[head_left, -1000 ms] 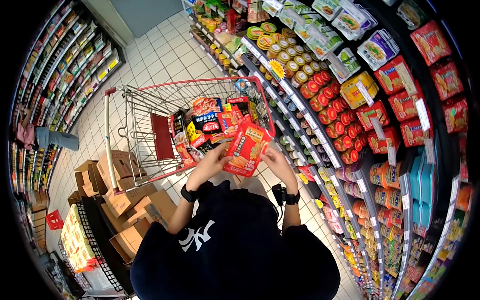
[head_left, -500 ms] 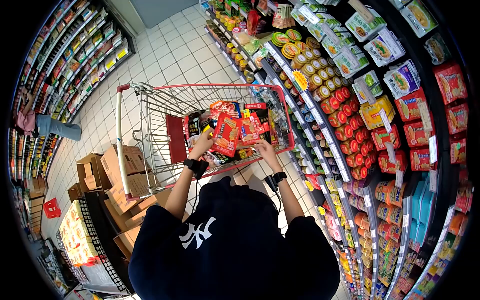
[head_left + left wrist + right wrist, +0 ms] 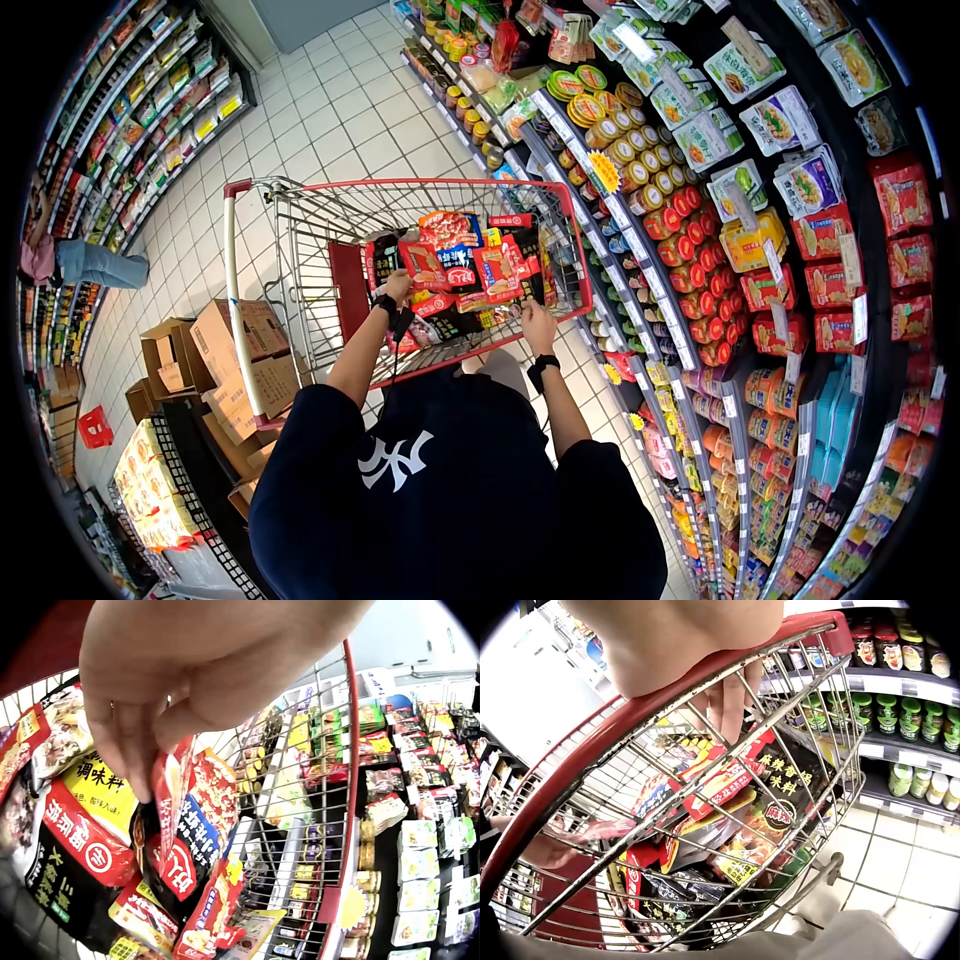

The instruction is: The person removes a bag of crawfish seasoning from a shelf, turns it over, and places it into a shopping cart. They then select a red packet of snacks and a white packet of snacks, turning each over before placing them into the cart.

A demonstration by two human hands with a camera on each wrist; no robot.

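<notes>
The left hand [image 3: 397, 287] pinches a red packet [image 3: 424, 264] by its edge above the pile in the cart. In the left wrist view, the left hand's fingers [image 3: 139, 750] point down onto the thin upright edge of that red packet [image 3: 172, 795], beside a black packet [image 3: 176, 877]. The right hand [image 3: 538, 325] is at the cart's near side. From the right wrist, its fingers [image 3: 727, 709] reach down over the red rim [image 3: 667, 688], fairly straight, close above a red packet [image 3: 724, 787]; contact cannot be told.
A wire cart [image 3: 330, 183] surrounds the mixed packets. Stocked shelves [image 3: 640, 235] stand close on the right, with jars and packets. Cardboard boxes [image 3: 240, 340] are stacked left of the cart handle. A person in jeans [image 3: 100, 265] is by the far-left shelves.
The red packet went from both hands down onto the pile, the left hand keeping hold. The right hand let go of it and moved to the cart's near rim.
</notes>
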